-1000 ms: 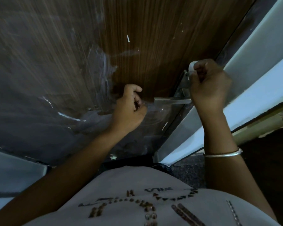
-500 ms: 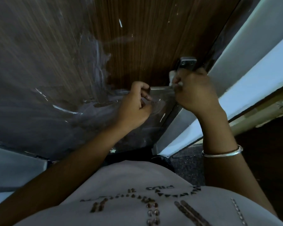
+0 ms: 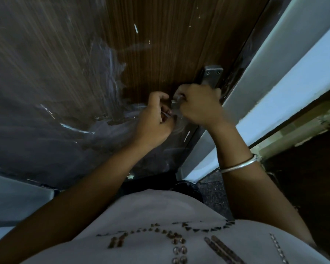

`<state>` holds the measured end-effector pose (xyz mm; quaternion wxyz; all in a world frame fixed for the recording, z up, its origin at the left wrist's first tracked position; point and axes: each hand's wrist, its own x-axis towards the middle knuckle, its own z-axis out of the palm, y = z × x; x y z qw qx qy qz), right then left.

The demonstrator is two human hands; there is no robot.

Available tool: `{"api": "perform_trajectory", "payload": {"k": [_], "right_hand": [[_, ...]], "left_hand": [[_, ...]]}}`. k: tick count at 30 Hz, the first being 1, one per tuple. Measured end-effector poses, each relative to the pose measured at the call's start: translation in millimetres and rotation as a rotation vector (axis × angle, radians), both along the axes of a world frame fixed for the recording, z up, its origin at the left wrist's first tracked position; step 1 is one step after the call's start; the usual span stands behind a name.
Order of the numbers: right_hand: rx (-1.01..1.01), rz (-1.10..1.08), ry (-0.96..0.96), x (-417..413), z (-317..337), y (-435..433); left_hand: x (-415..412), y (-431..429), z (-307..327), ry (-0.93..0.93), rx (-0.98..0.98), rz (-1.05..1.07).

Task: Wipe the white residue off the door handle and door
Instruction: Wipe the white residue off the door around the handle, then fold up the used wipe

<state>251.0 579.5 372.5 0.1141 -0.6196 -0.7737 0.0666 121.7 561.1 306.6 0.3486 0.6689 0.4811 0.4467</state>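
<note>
Fingers first: the right hand (image 3: pixel 200 106) is clenched over the door handle (image 3: pixel 174 106), knuckles up, fingers wrapped down around the lever close to where it meets the plate. A pale scrap peeks out by those fingertips, too small to say what it is. The left hand (image 3: pixel 154 121) sits just beside it, so close I cannot tell if the 2 touch, with its fingers curled in toward the palm at the lever's free end. A thin light sliver shows between its thumb and fingers, and I cannot tell whether it is pinching something or closed on nothing.

So that is 2 hands, both curled, crowded on 1 handle, with only a short stretch of grey lever visible between them. Above the right hand, 1 metal backplate (image 3: pixel 213 74) stands clear, with 2 screws at its top edge. The handle sits at the right side of the door (image 3: pixel 170 44), which is dark wood grain, next to the white door frame (image 3: pixel 274 77).

White residue (image 3: pixel 111 60) smears the door left of the hands in a broad hazy patch, and at least 4 sharper white streaks stand out around it. 1 silver bangle (image 3: pixel 238 165) rings the right wrist. Down at the bottom is 1 pale studded shirt (image 3: pixel 160 221).
</note>
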Motion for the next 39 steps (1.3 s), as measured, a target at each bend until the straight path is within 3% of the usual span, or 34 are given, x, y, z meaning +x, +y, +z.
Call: {"api": "perform_trajectory", "payload": {"k": [3,8,11,14,20,24,27,32,35,39], "right_hand": [[0.042,0.135,0.144,-5.0,-10.0,-0.4],[0.186,0.004,0.798,2.4,-17.0,-11.4],[0.135,-0.007,1.086,12.3,-10.2,-15.1],[0.053,0.007,1.232,23.3,-1.7,-20.7],[-0.073,0.074,1.305,32.2,12.8,-35.4],[-0.2,0.147,1.332,37.8,17.3,-44.9],[-0.143,0.195,1.188,37.8,17.3,-52.5],[0.043,0.063,1.068,28.5,11.4,-64.8],[0.112,0.015,1.087,23.7,4.5,-79.7],[0.058,0.049,1.118,20.7,-11.7,-108.0]], "left_hand": [[0.9,3.1,1.3,-0.004,0.024,0.004],[3.1,3.8,7.8,0.023,0.087,0.029],[5.5,1.0,17.0,0.009,0.119,0.059],[7.5,-5.2,30.4,-0.016,0.19,0.068],[14.6,-16.9,56.2,0.093,0.304,0.102],[12.2,-26.1,64.2,0.056,0.286,0.122],[11.2,-35.4,65.8,0.054,0.297,0.188],[17.0,-48.5,63.0,0.014,0.326,0.304],[26.3,-64.6,58.6,0.009,0.341,0.289],[27.0,-89.3,43.6,0.038,0.216,0.187]]}}
